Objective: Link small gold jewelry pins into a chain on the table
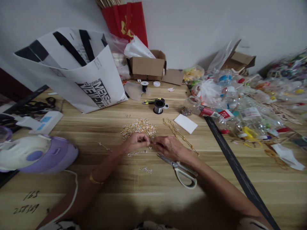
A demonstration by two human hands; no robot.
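Observation:
My left hand point(136, 142) is closed in a pinch at the front edge of a pile of small gold and silver beads point(141, 125). Almost fingertip to fingertip with it, my right hand point(169, 146) is pinching too; what sits between the fingers is too small to make out. Just below them lies a silver beaded chain point(139, 153) with a ring at its left end. Scissors point(185, 186) with pale handles rest partly under my right wrist. A gold chain point(178, 132) stretches out beyond that hand. Nearer me is a little cluster of silver beads point(146, 170).
Behind the pile stand a wire spool point(158, 106) and a yellow-black cutter point(150, 101). A white card point(185, 123) lies right of them. Plastic bottles point(249, 111) crowd the right side. At left are a white bag point(96, 80) and a purple-white appliance point(55, 155) with a cord.

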